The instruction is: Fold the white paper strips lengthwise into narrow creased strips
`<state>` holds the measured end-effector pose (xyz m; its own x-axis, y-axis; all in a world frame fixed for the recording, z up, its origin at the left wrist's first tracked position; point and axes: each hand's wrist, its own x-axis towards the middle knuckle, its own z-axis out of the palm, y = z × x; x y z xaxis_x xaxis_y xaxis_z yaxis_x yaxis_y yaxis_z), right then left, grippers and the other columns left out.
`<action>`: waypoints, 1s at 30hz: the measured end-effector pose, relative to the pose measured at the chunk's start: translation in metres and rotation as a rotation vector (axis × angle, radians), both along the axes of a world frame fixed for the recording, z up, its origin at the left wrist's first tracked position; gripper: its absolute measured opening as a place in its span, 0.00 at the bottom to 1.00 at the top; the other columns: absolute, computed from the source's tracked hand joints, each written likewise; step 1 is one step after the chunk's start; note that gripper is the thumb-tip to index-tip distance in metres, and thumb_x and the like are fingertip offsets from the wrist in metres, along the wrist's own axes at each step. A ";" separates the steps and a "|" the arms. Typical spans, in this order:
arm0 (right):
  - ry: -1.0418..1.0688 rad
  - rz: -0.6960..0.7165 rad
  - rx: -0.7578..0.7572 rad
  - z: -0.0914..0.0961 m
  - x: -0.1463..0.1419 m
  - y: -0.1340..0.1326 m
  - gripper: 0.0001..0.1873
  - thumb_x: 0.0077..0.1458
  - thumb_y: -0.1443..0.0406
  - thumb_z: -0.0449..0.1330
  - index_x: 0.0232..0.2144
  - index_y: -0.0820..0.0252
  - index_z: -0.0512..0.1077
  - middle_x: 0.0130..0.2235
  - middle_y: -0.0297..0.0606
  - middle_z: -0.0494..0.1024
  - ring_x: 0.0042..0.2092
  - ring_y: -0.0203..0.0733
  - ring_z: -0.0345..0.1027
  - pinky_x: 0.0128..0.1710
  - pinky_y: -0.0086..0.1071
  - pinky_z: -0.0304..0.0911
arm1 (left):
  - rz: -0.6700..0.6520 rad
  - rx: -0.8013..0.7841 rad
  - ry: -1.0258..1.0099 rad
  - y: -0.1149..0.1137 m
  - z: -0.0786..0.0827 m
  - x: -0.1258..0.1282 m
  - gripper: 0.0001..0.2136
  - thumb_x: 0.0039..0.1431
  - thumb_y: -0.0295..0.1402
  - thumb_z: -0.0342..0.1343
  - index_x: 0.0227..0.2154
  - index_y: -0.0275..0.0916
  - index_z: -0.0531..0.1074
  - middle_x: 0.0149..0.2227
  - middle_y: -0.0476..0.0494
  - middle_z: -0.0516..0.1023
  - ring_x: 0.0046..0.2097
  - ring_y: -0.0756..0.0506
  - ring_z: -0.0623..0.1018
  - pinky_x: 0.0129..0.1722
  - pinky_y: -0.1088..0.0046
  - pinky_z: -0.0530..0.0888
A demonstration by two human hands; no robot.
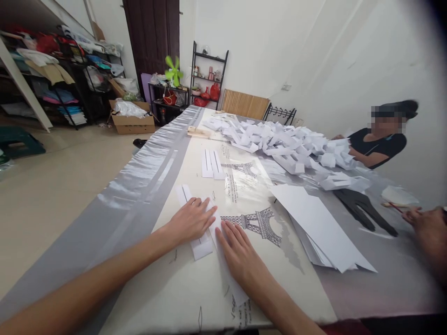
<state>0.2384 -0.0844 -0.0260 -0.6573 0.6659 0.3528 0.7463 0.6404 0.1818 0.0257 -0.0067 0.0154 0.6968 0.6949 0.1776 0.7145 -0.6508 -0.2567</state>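
A long white paper strip (230, 284) lies slantwise on the patterned table cover (167, 293). My left hand (193, 219) presses on its upper part, palm down with the fingers slightly bent. Lower along the same strip, my right hand (240, 251) rests with its fingers stretched out and close together. Partly under my left hand is a folded white paper piece (202, 250) with a dark slit along it. Farther up, several similar folded paper pieces (212, 165) lie side by side.
A big heap of folded white papers (289, 142) spreads over the far right. Nearer stands a stack of flat white sheets (321, 223), beside dark scissor-like handles or cloth (363, 209). A co-worker (384, 135) sits at right; another person's hand (424, 228) holds a thin red stick.
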 end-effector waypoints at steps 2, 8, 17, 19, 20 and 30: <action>-0.017 0.008 0.052 0.002 0.005 -0.017 0.29 0.59 0.79 0.48 0.62 0.77 0.65 0.62 0.61 0.70 0.67 0.59 0.58 0.63 0.54 0.63 | 0.019 0.011 0.024 0.002 -0.003 0.000 0.21 0.76 0.37 0.39 0.61 0.30 0.65 0.62 0.30 0.70 0.52 0.36 0.74 0.51 0.58 0.67; -0.118 0.010 0.120 0.002 0.038 -0.084 0.31 0.55 0.76 0.49 0.61 0.77 0.67 0.62 0.59 0.71 0.64 0.59 0.65 0.57 0.46 0.72 | 0.034 0.041 -0.086 0.003 -0.018 0.007 0.26 0.75 0.44 0.38 0.60 0.27 0.66 0.59 0.26 0.72 0.53 0.33 0.74 0.53 0.53 0.66; -0.134 -0.086 0.162 -0.021 0.046 -0.121 0.32 0.54 0.76 0.47 0.61 0.72 0.69 0.61 0.54 0.72 0.61 0.56 0.69 0.52 0.40 0.75 | 0.124 -0.033 -0.196 0.004 -0.021 0.021 0.34 0.68 0.58 0.41 0.54 0.28 0.70 0.53 0.27 0.74 0.52 0.29 0.73 0.58 0.45 0.61; -0.105 -0.123 0.164 -0.024 0.042 -0.124 0.32 0.55 0.76 0.47 0.61 0.71 0.68 0.62 0.54 0.72 0.62 0.56 0.69 0.51 0.40 0.75 | 0.110 -0.080 -0.219 0.007 -0.020 0.018 0.36 0.67 0.60 0.40 0.56 0.29 0.68 0.54 0.28 0.74 0.54 0.29 0.72 0.59 0.43 0.59; -0.094 -0.149 0.161 -0.025 0.041 -0.125 0.32 0.55 0.76 0.46 0.61 0.72 0.68 0.62 0.55 0.72 0.62 0.56 0.69 0.51 0.41 0.75 | 0.111 -0.106 -0.224 0.009 -0.021 0.016 0.37 0.67 0.61 0.40 0.58 0.30 0.67 0.56 0.28 0.73 0.55 0.29 0.71 0.60 0.42 0.58; 0.077 -0.091 -0.124 0.027 0.035 -0.055 0.18 0.64 0.75 0.50 0.50 0.65 0.74 0.30 0.41 0.78 0.32 0.43 0.72 0.31 0.34 0.69 | 0.138 -0.288 -0.231 0.014 -0.029 0.012 0.47 0.64 0.66 0.36 0.70 0.27 0.51 0.71 0.22 0.50 0.72 0.28 0.53 0.66 0.42 0.50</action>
